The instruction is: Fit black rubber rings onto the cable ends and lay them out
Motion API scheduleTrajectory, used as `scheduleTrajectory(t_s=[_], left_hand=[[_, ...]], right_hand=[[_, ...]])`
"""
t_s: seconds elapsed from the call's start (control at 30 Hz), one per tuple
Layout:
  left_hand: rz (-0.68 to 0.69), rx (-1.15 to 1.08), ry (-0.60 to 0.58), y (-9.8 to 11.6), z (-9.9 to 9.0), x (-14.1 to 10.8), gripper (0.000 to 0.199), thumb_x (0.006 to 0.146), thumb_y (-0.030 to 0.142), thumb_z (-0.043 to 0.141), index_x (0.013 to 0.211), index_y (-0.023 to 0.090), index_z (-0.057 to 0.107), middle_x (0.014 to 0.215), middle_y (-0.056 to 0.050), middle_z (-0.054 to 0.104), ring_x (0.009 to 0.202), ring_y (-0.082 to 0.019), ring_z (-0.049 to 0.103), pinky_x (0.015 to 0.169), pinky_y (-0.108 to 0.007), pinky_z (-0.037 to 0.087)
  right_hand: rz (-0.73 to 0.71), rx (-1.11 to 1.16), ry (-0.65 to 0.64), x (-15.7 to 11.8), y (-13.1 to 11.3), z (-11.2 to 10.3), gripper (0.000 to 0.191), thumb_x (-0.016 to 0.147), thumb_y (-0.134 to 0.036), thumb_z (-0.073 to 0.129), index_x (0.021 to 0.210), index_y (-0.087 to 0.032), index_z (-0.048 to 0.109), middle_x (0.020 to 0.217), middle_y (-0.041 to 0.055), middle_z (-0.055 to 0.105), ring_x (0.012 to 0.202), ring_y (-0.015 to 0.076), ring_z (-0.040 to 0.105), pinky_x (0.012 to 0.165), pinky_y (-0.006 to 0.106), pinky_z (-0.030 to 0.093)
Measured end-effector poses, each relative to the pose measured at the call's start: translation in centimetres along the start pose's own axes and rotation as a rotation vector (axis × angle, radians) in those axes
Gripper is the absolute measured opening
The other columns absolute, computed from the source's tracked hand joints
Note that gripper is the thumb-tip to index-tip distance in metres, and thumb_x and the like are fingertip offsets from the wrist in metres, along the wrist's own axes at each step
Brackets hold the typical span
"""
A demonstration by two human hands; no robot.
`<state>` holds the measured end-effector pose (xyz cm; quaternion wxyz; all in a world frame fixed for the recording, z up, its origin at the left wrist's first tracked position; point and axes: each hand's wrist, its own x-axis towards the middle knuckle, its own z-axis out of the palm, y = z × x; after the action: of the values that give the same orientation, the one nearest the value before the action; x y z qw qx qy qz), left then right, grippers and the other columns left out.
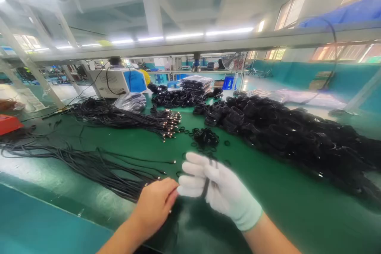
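Watching through the head cam, my bare left hand (157, 200) is at the plug end of the nearer bunch of black cables (108, 176), which sprawls across the left of the green tabletop (297, 222). Those fingers are curled in, but can't tell if they're pinching anything. My gloved right hand (217, 186) is just beside it, fingers half-bent and slightly parted, thumb folded in, with a black strip (205, 187) across the palm; can't tell how firmly it's held.

I'd guess the cables are light, bendy and tangle-prone, jacket maybe a bit slick under a glove. I'd grab just behind the metal-tipped plug (174, 162), the stiffest bit, and not yank mid-length.
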<state>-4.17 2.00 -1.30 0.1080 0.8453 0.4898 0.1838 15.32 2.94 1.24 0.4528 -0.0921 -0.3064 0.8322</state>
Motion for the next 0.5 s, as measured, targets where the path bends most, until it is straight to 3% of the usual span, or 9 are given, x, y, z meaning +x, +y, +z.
scheduleTrajectory(t_s=[0.17, 0.27, 0.33, 0.4, 0.5], left_hand=[[0.211, 0.198, 0.069, 3.6, -0.6, -1.3, 0.022, 0.087, 0.017, 0.04, 0.073, 0.019, 0.057, 0.068, -0.001, 0.06, 0.058, -0.015, 0.052, 0.056, -0.027, 0.034], [0.332, 0.175, 0.069, 3.5, -2.9, 0.3, 0.019, 0.085, 0.028, 0.052, 0.07, 0.019, 0.058, 0.067, 0.001, 0.059, 0.063, -0.014, 0.051, 0.061, -0.027, 0.033], [0.349, 0.025, -0.004, 2.7, -4.5, 1.8, 0.017, 0.08, 0.035, 0.061, 0.072, 0.02, 0.062, 0.071, 0.002, 0.06, 0.069, -0.013, 0.053, 0.065, -0.026, 0.036], [0.278, -0.21, -0.107, 1.9, -5.3, 3.1, 0.015, 0.075, 0.034, 0.066, 0.074, 0.019, 0.064, 0.074, 0.003, 0.062, 0.07, -0.011, 0.055, 0.066, -0.023, 0.039], [0.153, -0.539, -0.208, 0.9, -4.5, 4.1, 0.013, 0.076, 0.028, 0.065, 0.075, 0.015, 0.066, 0.076, 0.0, 0.064, 0.072, -0.012, 0.058, 0.066, -0.02, 0.044]], right_hand=[[0.015, -0.126, 0.167, 0.2, 1.2, -0.7, 0.039, 0.075, -0.032, 0.069, 0.107, -0.015, 0.055, 0.102, 0.0118, 0.064, 0.087, 0.0218, 0.063, 0.085, 0.044, 0.044], [0.148, -0.155, 0.054, -0.2, 2.4, -1.1, 0.032, 0.08, -0.027, 0.064, 0.105, -0.009, 0.057, 0.099, 0.0154, 0.064, 0.088, 0.0225, 0.063, 0.084, 0.043, 0.044], [0.272, -0.1, -0.08, -0.5, 2.9, -1.0, 0.033, 0.08, -0.028, 0.063, 0.104, -0.006, 0.057, 0.095, 0.0158, 0.064, 0.088, 0.0245, 0.063, 0.084, 0.048, 0.043], [0.375, -0.028, -0.157, -0.7, 3.3, -0.8, 0.037, 0.076, -0.03, 0.067, 0.102, -0.007, 0.057, 0.089, 0.0133, 0.063, 0.085, 0.0244, 0.063, 0.084, 0.051, 0.042], [0.437, 0.047, -0.203, -0.7, 3.5, -0.2, 0.037, 0.07, -0.034, 0.072, 0.094, -0.011, 0.056, 0.073, 0.0032, 0.057, 0.07, 0.0167, 0.059, 0.079, 0.046, 0.045]])
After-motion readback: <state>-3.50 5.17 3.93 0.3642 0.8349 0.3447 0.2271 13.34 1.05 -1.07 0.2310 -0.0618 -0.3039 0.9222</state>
